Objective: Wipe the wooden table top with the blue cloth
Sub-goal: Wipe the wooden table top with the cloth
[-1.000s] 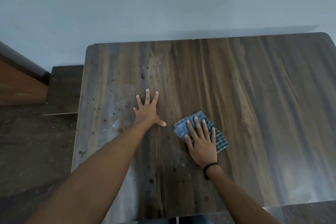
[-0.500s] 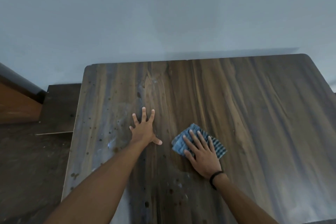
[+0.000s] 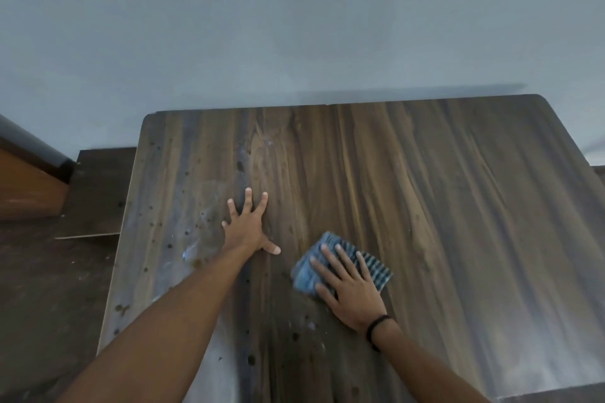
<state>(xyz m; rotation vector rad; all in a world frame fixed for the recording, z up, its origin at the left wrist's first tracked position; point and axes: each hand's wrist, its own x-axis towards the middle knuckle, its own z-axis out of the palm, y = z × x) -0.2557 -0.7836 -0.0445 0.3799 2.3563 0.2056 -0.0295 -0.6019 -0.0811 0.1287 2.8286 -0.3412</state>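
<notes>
Pressing one blue cloth (image 3: pixel 340 268) flat: right hand (image 3: pixel 352 296); left hand (image 3: pixel 246 229) splayed.

- No readable text, label, brand, number or sign is showing anywhere in the head view.

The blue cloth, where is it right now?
The blue cloth lies flat on the wooden table top, under the right hand, right of the left hand.
</notes>
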